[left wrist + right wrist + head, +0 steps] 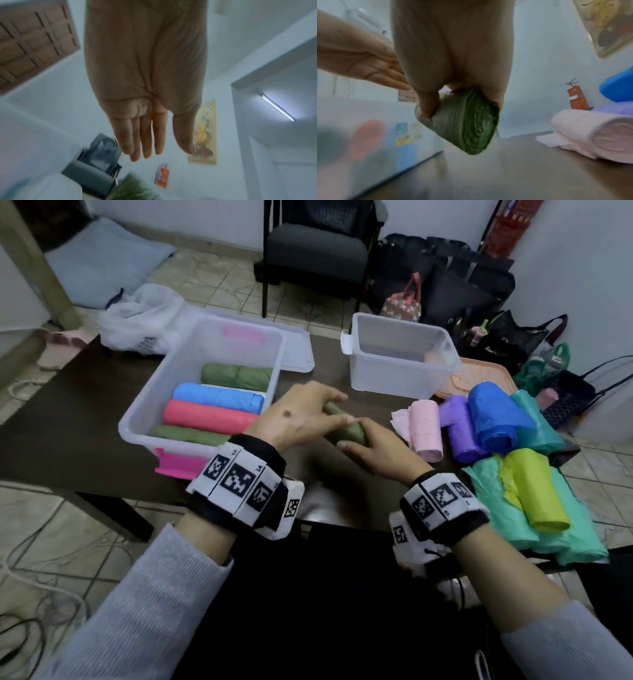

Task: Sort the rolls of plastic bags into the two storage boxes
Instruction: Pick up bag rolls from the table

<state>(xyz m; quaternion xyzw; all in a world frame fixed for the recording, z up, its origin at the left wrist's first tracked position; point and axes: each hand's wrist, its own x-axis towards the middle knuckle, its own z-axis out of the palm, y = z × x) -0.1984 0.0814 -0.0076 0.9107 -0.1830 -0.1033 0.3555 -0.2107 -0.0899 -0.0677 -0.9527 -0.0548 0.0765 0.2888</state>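
I see the olive-green roll [467, 121], tightly wound w/ spiral end layers, above the table [85, 412] btwn both boxes. My right hand [373, 450] grips it; left hand [294, 416] fingers straight, resting on it.

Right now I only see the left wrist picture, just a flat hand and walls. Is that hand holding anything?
Observer: No. The right hand grips a green roll above the table; the left hand just reaches over it with straight fingers.
Operator: Where do green ones go?
Observer: Two more green ones lie in the left box, with a blue roll and a red roll.
Operator: And the other box?
Observer: I see no rolls in the right box.
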